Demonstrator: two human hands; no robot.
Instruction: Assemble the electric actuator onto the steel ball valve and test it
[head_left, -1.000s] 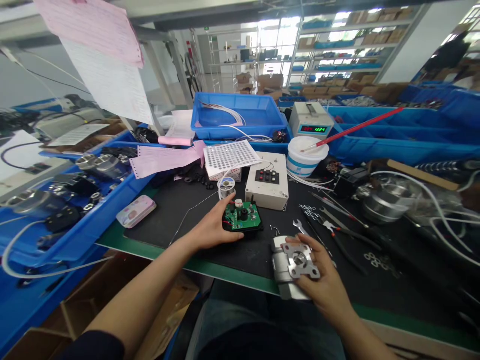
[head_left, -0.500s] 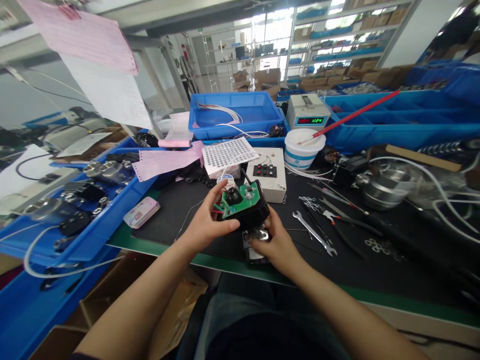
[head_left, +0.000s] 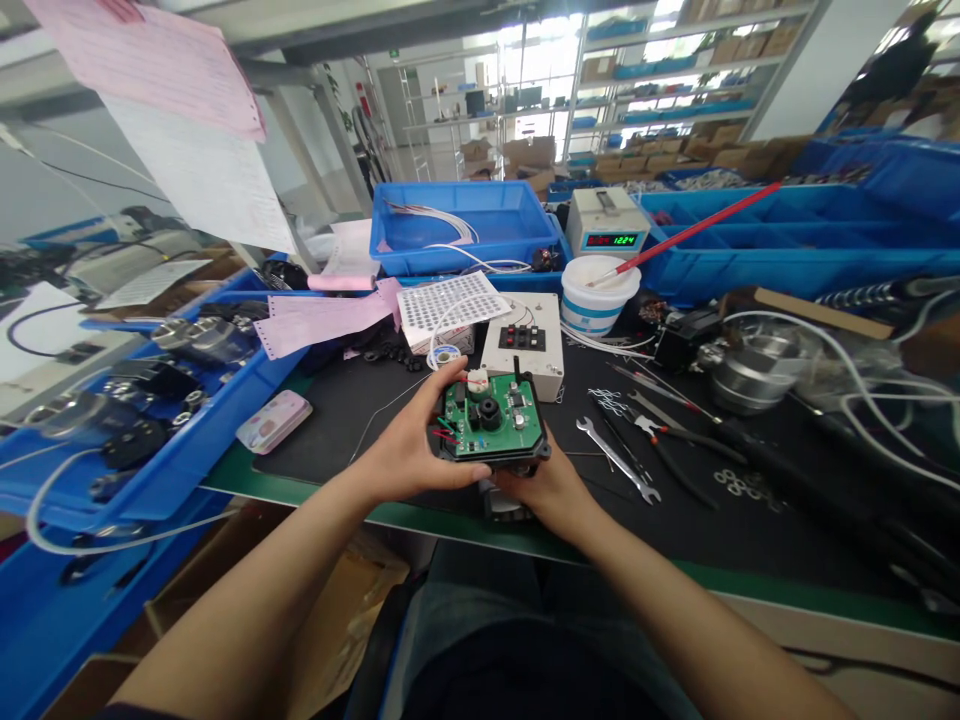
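Note:
Between my hands is a black housing with a green circuit board [head_left: 499, 425] facing up. The board carries a round black part, a white block and red and green wires at its left edge. My left hand [head_left: 412, 445] is closed round the housing's left side, thumb along the near edge. Under the right side, my right hand [head_left: 544, 490] grips the lower part of the unit, its fingers largely hidden. A metal and dark lower section [head_left: 506, 503] shows below the board, near the table edge. Just behind stands a beige switch box [head_left: 555, 350] with red and black switches.
Right of my hands lie an open-end wrench [head_left: 619, 460], pliers [head_left: 679, 460] and several metal nuts [head_left: 739, 485]. A white tub [head_left: 600, 295] holds a red-handled brush [head_left: 697, 228]. At left are a pastel tin [head_left: 274, 420] and a blue bin [head_left: 202, 430] of metal parts.
The housing has turned and tilted, so the circuit board now faces me more fully. My right hand has slipped further beneath it. The view has shifted slightly.

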